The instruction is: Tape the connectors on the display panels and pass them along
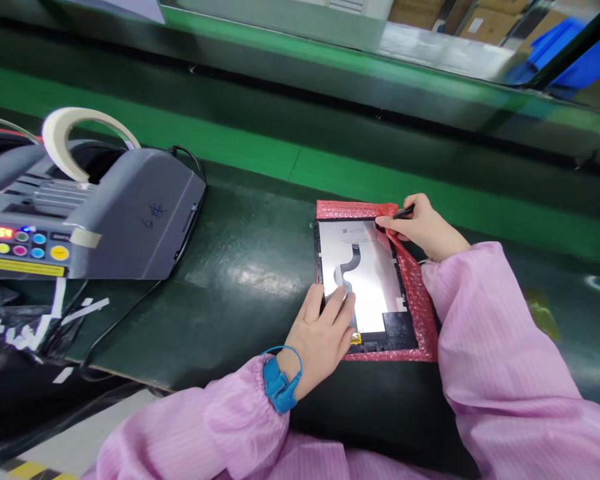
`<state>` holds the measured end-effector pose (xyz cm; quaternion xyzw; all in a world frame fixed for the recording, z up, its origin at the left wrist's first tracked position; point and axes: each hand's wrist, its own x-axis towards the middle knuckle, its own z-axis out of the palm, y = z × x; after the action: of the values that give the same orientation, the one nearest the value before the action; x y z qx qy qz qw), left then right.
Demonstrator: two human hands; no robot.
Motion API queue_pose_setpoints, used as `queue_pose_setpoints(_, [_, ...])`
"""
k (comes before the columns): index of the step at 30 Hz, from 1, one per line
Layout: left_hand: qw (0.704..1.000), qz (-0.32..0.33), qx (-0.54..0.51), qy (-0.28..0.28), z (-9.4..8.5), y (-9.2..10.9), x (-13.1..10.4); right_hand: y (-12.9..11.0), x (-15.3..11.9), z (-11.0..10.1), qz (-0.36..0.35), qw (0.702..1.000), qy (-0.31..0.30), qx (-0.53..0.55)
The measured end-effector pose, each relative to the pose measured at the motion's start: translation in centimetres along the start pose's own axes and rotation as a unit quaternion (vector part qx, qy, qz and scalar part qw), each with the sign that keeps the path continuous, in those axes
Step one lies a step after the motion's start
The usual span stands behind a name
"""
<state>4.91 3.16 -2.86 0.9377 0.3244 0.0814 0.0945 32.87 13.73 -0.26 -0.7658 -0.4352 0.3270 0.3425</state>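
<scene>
A tablet display panel (375, 287) lies back side up, with a silvery sheet, a dark frame and a curved dark flex cable (351, 259). Under it is pink bubble wrap (423, 313), showing along the top, right and bottom edges. My left hand (323, 327) rests on the panel's lower left part, fingers stretched out over the cable's lower end. At the upper right corner, my right hand (423, 227) is closed in a pinch round a slim black tool (404, 212). Its exact kind is hard to make out, and the fingers partly hide that corner.
A grey tape dispenser (130, 207) with lit buttons and a white tape roll (63, 143) stands at the left. White tape scraps (30, 333) hang on black plastic below it. A black cable (115, 327) runs along the edge of the dark green bench (230, 320).
</scene>
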Motion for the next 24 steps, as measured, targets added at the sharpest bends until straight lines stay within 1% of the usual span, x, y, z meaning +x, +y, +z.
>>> queue_pose_setpoints(3, [1.0, -0.006, -0.004, 0.008, 0.1, 0.1, -0.1, -0.4, 0.8, -0.1, -0.013, 0.997, 0.022, -0.07])
queue_pose_setpoints(5, [1.0, -0.01, 0.0, 0.02, 0.2, 0.1, -0.1, -0.7, 1.2, -0.2, -0.023, 0.996, 0.012, -0.084])
queue_pose_setpoints(8, [0.998, -0.029, 0.005, 0.059, 0.4, 0.2, -0.2, -1.1, 1.5, -0.4, -0.031, 0.998, -0.046, -0.011])
queue_pose_setpoints(10, [0.996, -0.038, 0.003, 0.084, 0.5, 0.3, -0.2, -1.6, 1.3, -0.5, -0.016, 0.997, -0.066, 0.023])
queue_pose_setpoints(13, [0.994, -0.048, -0.003, 0.101, 0.4, 0.1, -0.2, -2.8, 0.8, -0.6, 0.009, 0.997, -0.053, 0.047])
queue_pose_setpoints(16, [0.995, -0.052, -0.007, 0.087, 0.0, -0.2, -0.2, -4.6, 1.1, -1.0, 0.009, 0.989, -0.042, 0.14])
queue_pose_setpoints(17, [0.995, -0.053, -0.005, 0.079, -0.1, -0.3, -0.2, -5.3, 1.6, -1.2, -0.004, 0.986, -0.024, 0.167])
queue_pose_setpoints(19, [0.996, -0.056, 0.001, 0.067, -0.2, -0.5, -0.2, -6.7, 3.6, -2.1, -0.052, 0.976, 0.047, 0.205])
queue_pose_setpoints(21, [0.996, -0.057, 0.007, 0.064, -0.2, -0.5, -0.2, -7.7, 6.7, -3.4, -0.11, 0.958, 0.139, 0.224])
queue_pose_setpoints(22, [0.996, -0.056, 0.007, 0.064, -0.2, -0.5, -0.2, -8.0, 8.6, -4.2, -0.13, 0.952, 0.165, 0.221])
queue_pose_setpoints(24, [0.996, -0.053, 0.005, 0.068, 0.0, -0.5, -0.2, -8.0, 12.4, -6.2, -0.162, 0.934, 0.245, 0.202])
